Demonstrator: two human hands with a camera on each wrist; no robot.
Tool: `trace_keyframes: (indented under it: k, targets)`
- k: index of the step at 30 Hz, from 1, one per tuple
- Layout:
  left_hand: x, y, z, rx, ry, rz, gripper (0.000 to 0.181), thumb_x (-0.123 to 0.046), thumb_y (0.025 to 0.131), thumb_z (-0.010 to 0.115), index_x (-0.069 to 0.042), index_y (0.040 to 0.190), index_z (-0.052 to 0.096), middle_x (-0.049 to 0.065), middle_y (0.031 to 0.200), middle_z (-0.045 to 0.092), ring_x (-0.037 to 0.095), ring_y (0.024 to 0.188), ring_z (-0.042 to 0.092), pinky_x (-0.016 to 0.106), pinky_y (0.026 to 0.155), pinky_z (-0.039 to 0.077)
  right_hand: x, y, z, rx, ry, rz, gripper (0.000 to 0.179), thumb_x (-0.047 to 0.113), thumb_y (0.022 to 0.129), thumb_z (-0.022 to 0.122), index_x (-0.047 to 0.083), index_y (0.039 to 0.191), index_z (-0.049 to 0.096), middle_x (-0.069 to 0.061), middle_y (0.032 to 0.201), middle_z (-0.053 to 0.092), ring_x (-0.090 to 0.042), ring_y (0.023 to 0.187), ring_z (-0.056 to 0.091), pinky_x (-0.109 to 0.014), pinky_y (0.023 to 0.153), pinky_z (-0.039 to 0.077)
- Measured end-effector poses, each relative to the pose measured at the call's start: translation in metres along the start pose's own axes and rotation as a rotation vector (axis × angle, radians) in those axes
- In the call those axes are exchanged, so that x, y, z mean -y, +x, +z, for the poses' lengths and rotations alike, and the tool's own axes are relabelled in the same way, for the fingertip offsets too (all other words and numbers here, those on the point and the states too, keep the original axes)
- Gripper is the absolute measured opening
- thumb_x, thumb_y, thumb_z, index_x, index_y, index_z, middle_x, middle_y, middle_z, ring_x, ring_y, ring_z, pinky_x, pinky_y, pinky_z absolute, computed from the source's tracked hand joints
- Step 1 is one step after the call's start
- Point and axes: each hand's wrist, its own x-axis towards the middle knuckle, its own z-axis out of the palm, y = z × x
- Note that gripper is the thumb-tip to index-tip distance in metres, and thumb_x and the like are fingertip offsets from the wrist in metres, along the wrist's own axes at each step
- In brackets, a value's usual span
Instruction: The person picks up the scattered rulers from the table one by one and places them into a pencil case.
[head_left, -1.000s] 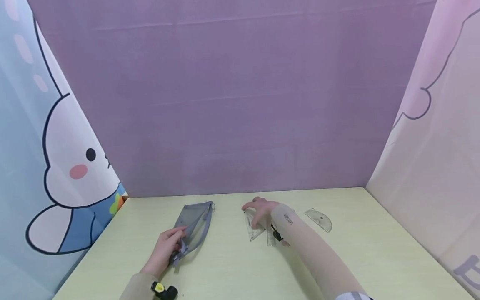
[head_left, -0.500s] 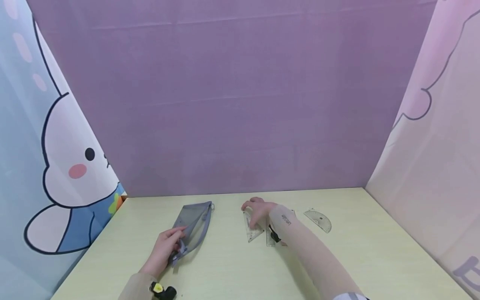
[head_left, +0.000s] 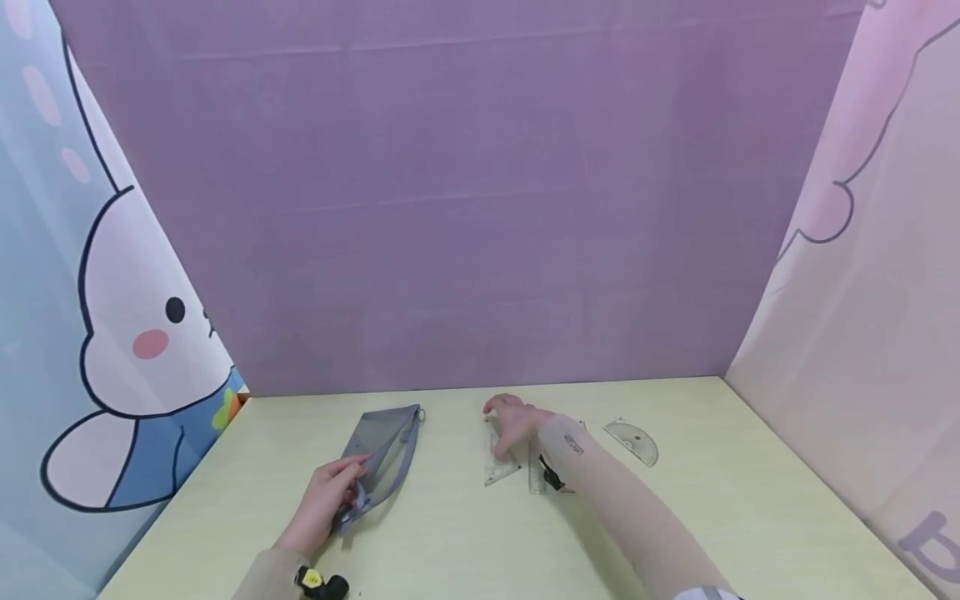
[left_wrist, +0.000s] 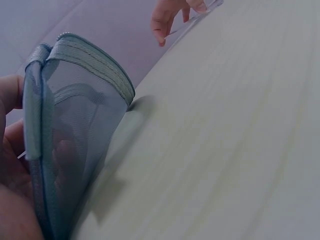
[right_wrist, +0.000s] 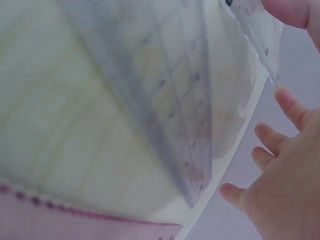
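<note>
My left hand (head_left: 322, 500) grips the side of a grey-blue mesh zip pouch (head_left: 382, 437). Its mouth gapes in the left wrist view, where the zip band (left_wrist: 90, 65) curves outward and the thumb stays outside. Over on the right, my right hand (head_left: 517, 423) pinches a clear set square (head_left: 501, 471) by its edges, thumb on one side and index fingertip on another. In the right wrist view the set square (right_wrist: 260, 32) is tilted up, the other fingers spread away from it. A clear ruler (head_left: 536, 477) lies beside it, partly under my right forearm.
A clear protractor (head_left: 633, 442) lies to the right on the pale table (head_left: 450, 542). Something with a pink edge (right_wrist: 95, 220) shows in the right wrist view, mostly hidden by my forearm in the head view. A purple backdrop (head_left: 465, 208) rises behind the table.
The set square has turned slightly and tipped up in my right hand's fingers. My left hand and the pouch hold still; the head view has shifted a little.
</note>
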Motion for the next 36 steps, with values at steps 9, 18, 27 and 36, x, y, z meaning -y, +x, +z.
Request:
trace_keyframes:
  k: [9,18,27,36]
  targets:
    - [-0.001,0.001,0.000,0.007,0.006,-0.004,0.041,-0.012,0.089,0.053,0.005,0.126,0.060,0.008,0.096,0.059,0.015,0.067,0.052,0.026,0.060,0.046,0.004,-0.003,0.001,-0.005,0.109,-0.061,0.091,0.013,0.060,0.081,0.016,0.140,0.037,0.002,0.125,0.051,-0.022,0.112,0.048,-0.051,0.099,0.035]
    - [0.001,0.002,-0.001,0.008,-0.007,-0.006,0.042,-0.011,0.088,0.053,0.004,0.127,0.059,0.007,0.096,0.059,0.014,0.065,0.052,0.025,0.059,0.046,0.001,-0.002,0.007,0.039,0.283,-0.160,0.093,-0.001,0.064,0.077,0.004,0.144,0.031,0.000,0.092,0.058,-0.012,0.080,0.055,-0.029,0.077,0.047]
    - [0.002,0.002,0.000,0.011,-0.003,-0.005,0.042,-0.012,0.089,0.053,0.004,0.127,0.059,0.007,0.094,0.059,0.014,0.065,0.051,0.025,0.059,0.046,-0.001,-0.003,0.010,0.020,0.277,-0.173,0.093,0.000,0.068,0.076,0.003,0.149,0.030,0.003,0.087,0.060,-0.011,0.082,0.057,-0.029,0.081,0.047]
    - [0.002,0.001,-0.001,0.006,-0.001,0.000,0.042,-0.011,0.089,0.054,0.005,0.127,0.059,0.007,0.094,0.060,0.014,0.065,0.051,0.025,0.059,0.046,0.000,-0.009,0.006,-0.047,0.305,-0.143,0.091,-0.001,0.071,0.075,-0.001,0.149,0.029,0.001,0.088,0.061,-0.012,0.080,0.060,-0.029,0.075,0.049]
